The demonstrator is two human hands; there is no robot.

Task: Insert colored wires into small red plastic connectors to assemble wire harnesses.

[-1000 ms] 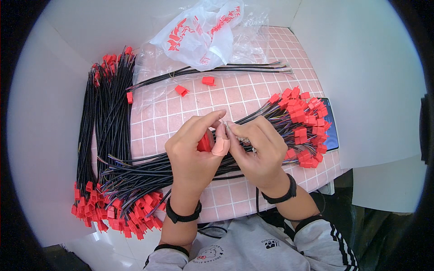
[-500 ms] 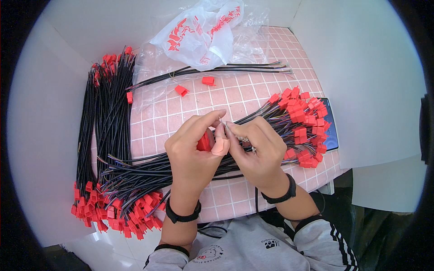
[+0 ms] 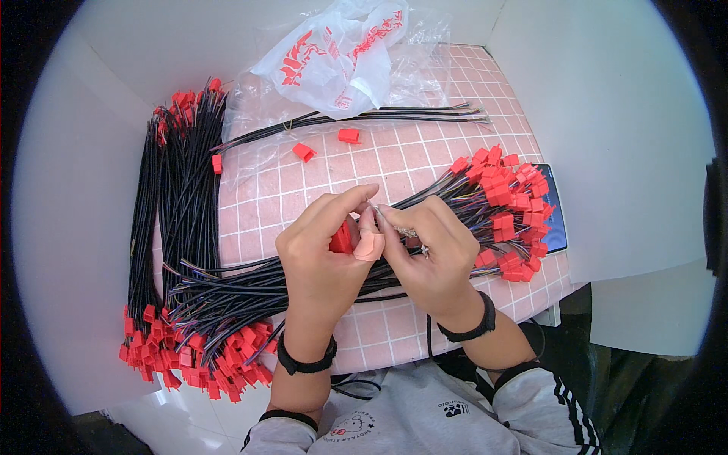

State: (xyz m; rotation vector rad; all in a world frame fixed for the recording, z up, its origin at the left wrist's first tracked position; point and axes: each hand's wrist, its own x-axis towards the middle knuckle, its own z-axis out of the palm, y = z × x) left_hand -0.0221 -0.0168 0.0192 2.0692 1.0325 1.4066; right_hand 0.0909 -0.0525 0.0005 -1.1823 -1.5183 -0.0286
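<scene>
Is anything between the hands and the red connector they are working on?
Nothing visible: the left hand already pinches the red connector, and the right hand meets it there, holding thin wire ends. Black cables lie underneath.

A wire bundle [image 3: 171, 227] lies along the table's [image 3: 425, 163] left edge. A plastic bag [image 3: 341, 53] sits at its far edge, two loose connectors [image 3: 326, 144] just before it
</scene>
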